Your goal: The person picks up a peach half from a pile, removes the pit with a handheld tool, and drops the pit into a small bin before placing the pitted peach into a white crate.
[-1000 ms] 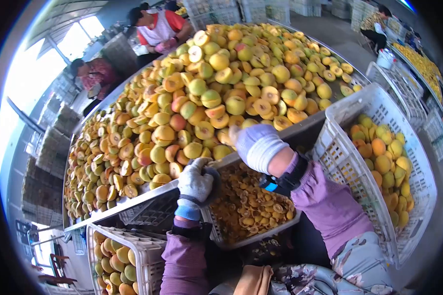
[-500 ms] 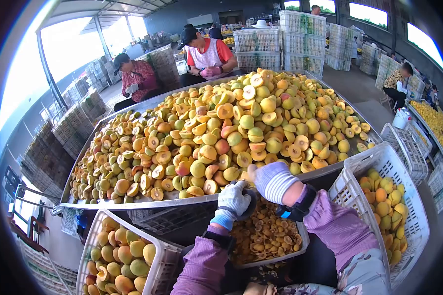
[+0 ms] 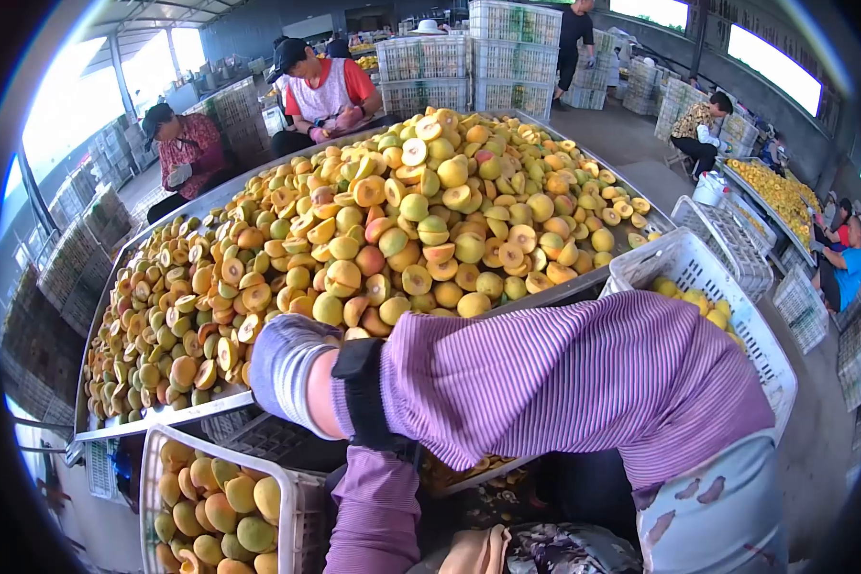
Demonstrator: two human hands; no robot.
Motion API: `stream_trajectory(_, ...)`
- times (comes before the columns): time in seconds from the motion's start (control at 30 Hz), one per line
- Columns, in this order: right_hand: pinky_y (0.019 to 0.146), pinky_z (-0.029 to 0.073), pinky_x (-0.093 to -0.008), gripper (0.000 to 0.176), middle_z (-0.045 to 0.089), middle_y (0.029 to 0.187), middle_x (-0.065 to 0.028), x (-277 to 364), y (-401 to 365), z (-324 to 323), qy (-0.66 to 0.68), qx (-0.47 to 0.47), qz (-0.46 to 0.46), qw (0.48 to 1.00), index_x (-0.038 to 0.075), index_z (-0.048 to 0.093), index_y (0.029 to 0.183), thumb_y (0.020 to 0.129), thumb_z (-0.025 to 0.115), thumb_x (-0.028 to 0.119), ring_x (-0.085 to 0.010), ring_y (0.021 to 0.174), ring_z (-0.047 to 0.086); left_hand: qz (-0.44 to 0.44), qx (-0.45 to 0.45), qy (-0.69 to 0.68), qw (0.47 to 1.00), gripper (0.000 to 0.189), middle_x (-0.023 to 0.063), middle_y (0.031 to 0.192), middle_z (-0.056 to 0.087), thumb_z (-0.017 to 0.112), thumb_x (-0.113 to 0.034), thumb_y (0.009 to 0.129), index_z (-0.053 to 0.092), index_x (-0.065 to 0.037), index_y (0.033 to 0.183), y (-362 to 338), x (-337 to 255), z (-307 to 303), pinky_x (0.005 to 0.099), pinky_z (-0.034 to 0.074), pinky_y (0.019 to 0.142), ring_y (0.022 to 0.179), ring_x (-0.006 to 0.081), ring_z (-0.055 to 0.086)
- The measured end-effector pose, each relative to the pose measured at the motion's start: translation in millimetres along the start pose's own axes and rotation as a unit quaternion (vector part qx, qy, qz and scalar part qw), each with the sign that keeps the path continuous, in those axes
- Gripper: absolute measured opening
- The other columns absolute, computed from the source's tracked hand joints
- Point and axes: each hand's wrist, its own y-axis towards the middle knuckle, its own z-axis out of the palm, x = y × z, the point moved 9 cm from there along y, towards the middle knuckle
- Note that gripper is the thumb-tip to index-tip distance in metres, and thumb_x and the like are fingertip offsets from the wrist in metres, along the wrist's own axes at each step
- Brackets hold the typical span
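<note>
"Where's our right hand (image 3: 292, 371)?"
"Past our left arm (image 3: 378, 507), beside the fruit (image 3: 371, 259) heaped on the table (image 3: 182, 413)."
"Are its fingers clenched?"
"We can't tell, and our left hand is hidden."

Fruit (image 3: 421, 220) on table (image 3: 167, 417), a crate (image 3: 302, 521) left, another crate (image 3: 763, 362) right

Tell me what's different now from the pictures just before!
The right hand has swung across to the left, from above the lower bin to the front edge of the fruit table. Its purple sleeve now hides the left hand and much of that bin. I can't tell whether anything was grabbed or dropped. The big fruit heap and the left crate look the same.
</note>
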Motion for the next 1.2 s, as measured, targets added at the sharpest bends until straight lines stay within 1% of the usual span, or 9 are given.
stream_trajectory(0.17,0.053,0.052,-0.0436,0.027,0.07,0.077,-0.0036,25.2,-1.0,-7.7,-0.013,-0.009,-0.028,0.999,0.003,0.065,0.105,0.081,0.061,0.014,-0.0246,0.073,0.069,-0.002,-0.01,-0.006,1.0,0.027,0.0157,0.095,0.066,0.064,-0.028,0.076,0.067,-0.013,0.098,13.4,10.9,16.1,0.0443,0.05,0.081,0.09,0.0354,0.063)
stream_trajectory(0.23,0.052,0.051,-0.0434,0.026,0.07,0.077,-0.0037,22.6,-1.5,-3.3,-0.001,-0.017,-0.028,0.999,0.003,0.064,0.105,0.081,0.061,0.014,-0.0246,0.072,0.069,-0.01,-0.01,-0.024,1.0,0.025,0.0163,0.095,0.066,0.063,-0.028,0.078,0.067,-0.015,0.099,4.8,-4.8,-5.7,0.0443,0.05,0.082,0.092,0.0348,0.063)
stream_trajectory(0.37,0.052,0.051,-0.0429,0.025,0.069,0.075,-0.0039,33.4,1.3,3.7,-0.008,-0.022,-0.039,0.999,0.003,0.063,0.104,0.082,0.061,0.014,-0.0247,0.071,0.069,0.021,-0.02,-0.048,0.998,0.024,0.0175,0.094,0.065,0.061,-0.023,0.08,0.066,-0.01,0.099,5.9,-4.5,-2.8,0.0441,0.05,0.082,0.092,0.0359,0.062)
stream_trajectory(0.6,0.051,0.051,-0.042,0.024,0.068,0.073,-0.0043,38.8,7.3,0.8,-0.016,-0.041,-0.031,0.999,0.003,0.062,0.103,0.083,0.06,0.016,-0.0249,0.068,0.068,0.048,-0.049,-0.044,0.997,0.022,0.0154,0.096,0.065,0.06,-0.021,0.08,0.067,-0.012,0.099,5.7,-2.5,0.7,0.0451,0.049,0.082,0.09,0.0363,0.062)
stream_trajectory(0.9,0.049,0.05,-0.0409,0.022,0.067,0.07,-0.0048,50.8,2.6,-9.9,-0.026,-0.072,-0.022,0.997,0.002,0.06,0.101,0.085,0.059,0.017,-0.0251,0.065,0.067,0.018,-0.01,-0.043,0.999,0.026,0.0167,0.098,0.063,0.06,-0.024,0.079,0.065,-0.011,0.101,4.8,-0.2,1.4,0.0429,0.048,0.086,0.096,0.0357,0.06)
stream_trajectory(0.93,0.049,0.05,-0.0408,0.022,0.067,0.07,-0.0049,49.1,0.1,-10.4,-0.028,-0.076,-0.015,0.997,0.002,0.06,0.101,0.085,0.059,0.017,-0.0251,0.065,0.067,0.011,-0.007,-0.041,0.999,0.026,0.0143,0.1,0.062,0.062,-0.027,0.078,0.064,-0.012,0.099,3.7,-0.4,0.7,0.0429,0.048,0.087,0.099,0.0335,0.06)
stream_trajectory(1.07,0.048,0.05,-0.0403,0.022,0.066,0.069,-0.0051,29.1,-25.7,-9.2,-0.015,-0.113,0.039,0.993,0.002,0.059,0.101,0.085,0.059,0.018,-0.0252,0.063,0.067,0.032,-0.024,-0.036,0.999,0.026,0.0152,0.097,0.065,0.06,-0.025,0.08,0.065,-0.013,0.102,7.3,4.0,7.1,0.0424,0.05,0.083,0.094,0.0345,0.062)
stream_trajectory(1.13,0.048,0.05,-0.04,0.021,0.066,0.068,-0.0052,3.8,-50.2,0.2,0.011,-0.153,0.096,0.984,0.002,0.058,0.1,0.086,0.058,0.018,-0.0253,0.062,0.067,-0.037,0.043,-0.048,0.997,0.027,0.0147,0.096,0.066,0.059,-0.027,0.082,0.065,-0.012,0.103,5.0,6.9,4.3,0.0419,0.05,0.083,0.092,0.0338,0.063)
stream_trajectory(1.2,0.048,0.049,-0.0398,0.021,0.066,0.068,-0.0053,-35.6,-86.5,18.0,0.05,-0.205,0.181,0.961,0.002,0.058,0.1,0.086,0.058,0.018,-0.0253,0.062,0.066,-0.01,-0.003,-0.043,0.999,0.029,0.0157,0.1,0.065,0.059,-0.027,0.081,0.065,-0.012,0.105,13.4,24.4,27.3,0.0421,0.049,0.085,0.095,0.0328,0.062)
